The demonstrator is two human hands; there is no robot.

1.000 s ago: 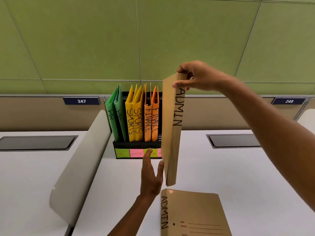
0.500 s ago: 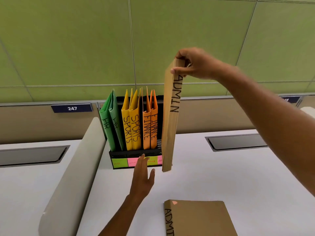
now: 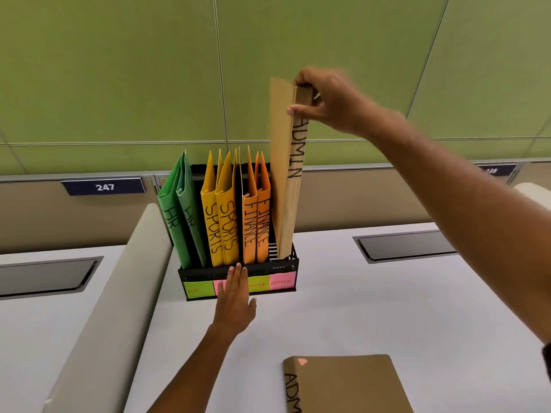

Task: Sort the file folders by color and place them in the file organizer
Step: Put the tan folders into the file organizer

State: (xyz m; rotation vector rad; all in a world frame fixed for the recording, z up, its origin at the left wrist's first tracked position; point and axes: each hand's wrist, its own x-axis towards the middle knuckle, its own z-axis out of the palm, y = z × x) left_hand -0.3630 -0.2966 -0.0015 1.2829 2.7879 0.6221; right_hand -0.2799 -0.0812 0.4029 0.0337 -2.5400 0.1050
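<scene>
- A second ago the brown folder point(image 3: 287, 186) hung in the air in front of the organizer point(image 3: 238, 274); now its bottom edge sits inside the rightmost slot, beside the orange folders point(image 3: 256, 225).
- The right hand point(image 3: 325, 99) pinches the folder's top corner between thumb and fingers, and the folder stands nearly upright, leaning a little left at the top (it looks not yet fully seated, as most of it rises well above the others).
- The left hand point(image 3: 235, 296) has moved forward: fingers straight and together, tips touching the organizer's front edge, probably steadying it.
- I judge the task close to done: one more brown folder point(image 3: 346, 383) lies flat on the desk point(image 3: 372, 308), near the bottom of the view.
- Writing: the held folder's spine reads ADMIN; the flat one shows "ADM", the rest cut off.
- The green folders point(image 3: 182, 216) read HR, the yellow folders point(image 3: 220, 225) SPORTS, the orange ones FINANCE.
- Sticky notes point(image 3: 281, 283) on the organizer's front read HR and ADMIN; one is partly hidden, showing "NANCE"; another is covered by the hand.
- Blue plates on the wall read 247 point(image 3: 104, 186) and, blurred, what seems 248.
</scene>
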